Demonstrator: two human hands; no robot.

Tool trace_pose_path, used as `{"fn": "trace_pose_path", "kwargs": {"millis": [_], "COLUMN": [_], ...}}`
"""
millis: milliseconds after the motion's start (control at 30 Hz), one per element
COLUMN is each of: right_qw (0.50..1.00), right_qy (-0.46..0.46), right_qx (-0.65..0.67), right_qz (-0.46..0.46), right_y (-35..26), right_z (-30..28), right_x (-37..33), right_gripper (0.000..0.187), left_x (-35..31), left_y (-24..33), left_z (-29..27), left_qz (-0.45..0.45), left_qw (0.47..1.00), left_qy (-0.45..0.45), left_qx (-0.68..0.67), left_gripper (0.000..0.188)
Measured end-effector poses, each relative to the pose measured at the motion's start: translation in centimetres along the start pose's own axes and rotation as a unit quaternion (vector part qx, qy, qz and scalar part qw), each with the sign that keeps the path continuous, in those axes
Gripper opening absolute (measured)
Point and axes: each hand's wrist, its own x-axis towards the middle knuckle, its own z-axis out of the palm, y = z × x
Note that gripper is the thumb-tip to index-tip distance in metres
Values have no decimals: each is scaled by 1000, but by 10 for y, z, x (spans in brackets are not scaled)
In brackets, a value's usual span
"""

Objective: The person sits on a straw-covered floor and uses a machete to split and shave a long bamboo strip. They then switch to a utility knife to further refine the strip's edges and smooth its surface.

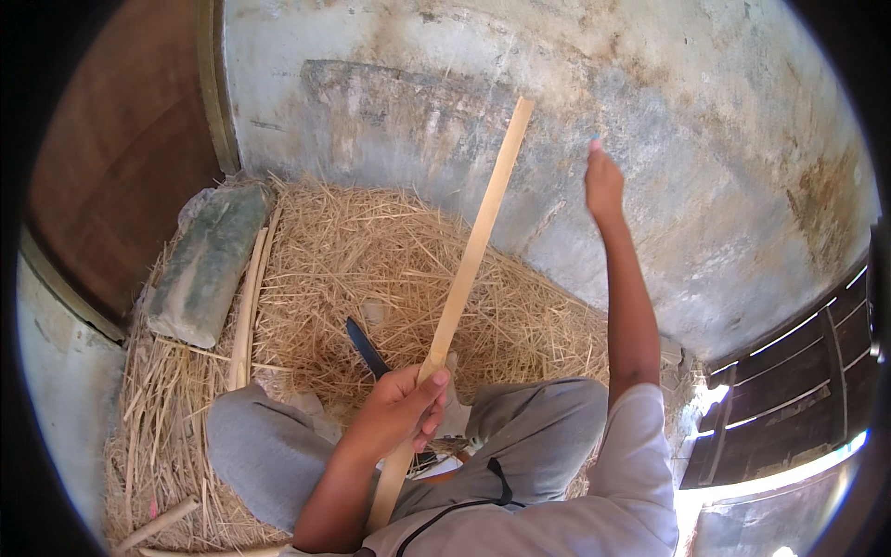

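Note:
A long, flat, pale strip of wood or bamboo (pixel 477 232) slants up from my lap toward the wall. My left hand (pixel 401 408) is wrapped round its lower part, thumb on top, and the strip's lower end runs down past my wrist against my body. My right arm is stretched far out and up, and my right hand (pixel 604 186) is raised apart from the strip, in front of the wall. Its fingers are curled in, with a tiny bluish spot at the top; anything inside is too small to tell. Between my knees lies a dark, blade-like piece (pixel 368 347), partly hidden.
Straw (pixel 371 241) covers the floor around my crossed legs. A greyish-green block (pixel 210 265) lies at the left beside long pale sticks (pixel 249 316). Ahead rises a stained wall (pixel 724 167); a brown door panel (pixel 121 139) is at the left, dark slats (pixel 789 399) at the right.

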Motion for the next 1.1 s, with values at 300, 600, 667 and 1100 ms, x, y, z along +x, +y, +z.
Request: {"fn": "trace_pose_path", "kwargs": {"millis": [300, 600, 667, 1100], "right_qw": [953, 988, 998, 936], "right_qy": [-234, -14, 37, -239], "right_qx": [37, -71, -42, 7], "right_qz": [-190, -137, 34, -259], "right_y": [-61, -12, 7, -71], "right_z": [-26, -13, -35, -45], "right_x": [-103, -4, 38, -117], "right_gripper": [46, 59, 63, 44], "left_x": [2, -1, -4, -9], "left_y": [-12, -16, -21, -14], "left_z": [12, 22, 25, 16], "left_qz": [17, -12, -6, 37], "left_qw": [997, 997, 997, 995], "left_qy": [10, -39, -57, 19], "left_qx": [78, 59, 54, 96], "left_gripper": [38, 37, 37, 38]}}
